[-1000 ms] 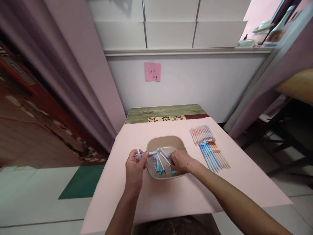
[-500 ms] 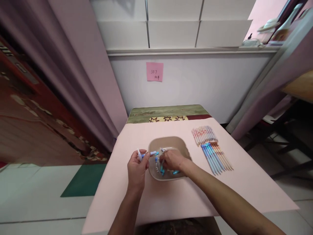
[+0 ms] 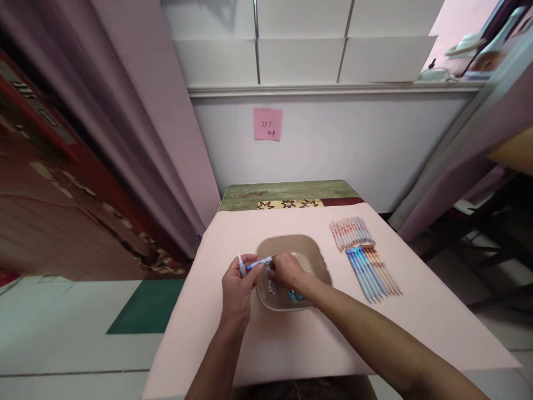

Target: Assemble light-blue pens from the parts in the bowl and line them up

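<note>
My left hand (image 3: pixel 239 280) is closed on a blue pen barrel (image 3: pixel 256 263), which points right over the left rim of a beige plastic tub (image 3: pixel 266 304). A pale, whitish tube (image 3: pixel 242 266) also stands up between its fingers. My right hand (image 3: pixel 288 270) reaches over the tub with fingers pinched at the barrel's right end. Whatever small piece is in that pinch is hidden by the fingers. Below, several small turquoise pen parts (image 3: pixel 296 295) and tiny whitish pieces (image 3: pixel 271 288) lie on the tub's floor.
Right of the tub lie rows of pens: blue ones (image 3: pixel 364 275), orange-beige ones (image 3: pixel 383 272) and pinkish-white ones (image 3: pixel 352 232) behind. A pink cloth (image 3: pixel 291 344) covers the table. Behind it rises a white wall with a pink note (image 3: pixel 267 124). A purple curtain (image 3: pixel 158 128) hangs at left.
My right hand has risen from the tub's contents and come left to the end of the blue barrel. My left hand keeps its hold. The view has shifted slightly.
</note>
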The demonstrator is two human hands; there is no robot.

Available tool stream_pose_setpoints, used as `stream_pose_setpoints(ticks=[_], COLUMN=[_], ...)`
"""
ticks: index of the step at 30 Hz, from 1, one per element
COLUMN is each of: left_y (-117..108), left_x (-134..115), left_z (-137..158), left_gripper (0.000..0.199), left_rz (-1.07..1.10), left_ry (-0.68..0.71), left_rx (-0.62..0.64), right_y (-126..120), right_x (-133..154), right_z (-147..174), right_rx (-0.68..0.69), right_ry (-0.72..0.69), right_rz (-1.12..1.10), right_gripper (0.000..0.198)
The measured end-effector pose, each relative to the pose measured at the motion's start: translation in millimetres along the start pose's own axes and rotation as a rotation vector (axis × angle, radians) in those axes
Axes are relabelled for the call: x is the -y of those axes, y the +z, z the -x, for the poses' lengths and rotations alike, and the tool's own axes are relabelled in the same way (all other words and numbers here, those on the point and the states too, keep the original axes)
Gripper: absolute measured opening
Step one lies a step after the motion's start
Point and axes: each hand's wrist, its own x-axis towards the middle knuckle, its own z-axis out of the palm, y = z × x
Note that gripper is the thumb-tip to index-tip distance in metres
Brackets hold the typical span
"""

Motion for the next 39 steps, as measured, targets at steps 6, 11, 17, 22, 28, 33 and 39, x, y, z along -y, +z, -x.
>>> stream_pose_setpoints(ticks=[6,11,17,22,28,33,39], left_y=[2,1,2,10,24,28,33], left_x=[4,3,0,0,6,8,6], left_z=[1,2,9,15,18,22,28], left_gripper=[0.038,0.038,0.038,0.038,0.037,0.036,0.03], left_rz=[-0.018,-0.014,-0.047,-0.016,0.012,0.008,-0.023], left_ry=[-0.003,-0.002,0.002,-0.001,-0.013,-0.011,0.001], left_rx=[-0.013,-0.015,-0.022,0.01,0.042,0.051,0.067], right_y=[-1,1,-6,-19,-17,-12,-11], right_x=[-1,1,-7,-28,-24,-14,-9], right_z=[3,1,12,40,67,72,81], right_rx=[0.001,0.008,-0.104,-0.372,-0.601,-0.582,-0.527], right_ry=[-0.001,0.023,0.06,0.077,0.14,0.136,0.145], right_rz=[-0.019,-0.069,-0.239,-0.817,-1.687,-1.715,-1.779], right_gripper=[0.021,0.017,0.019,0.026,0.038,0.039,0.035])
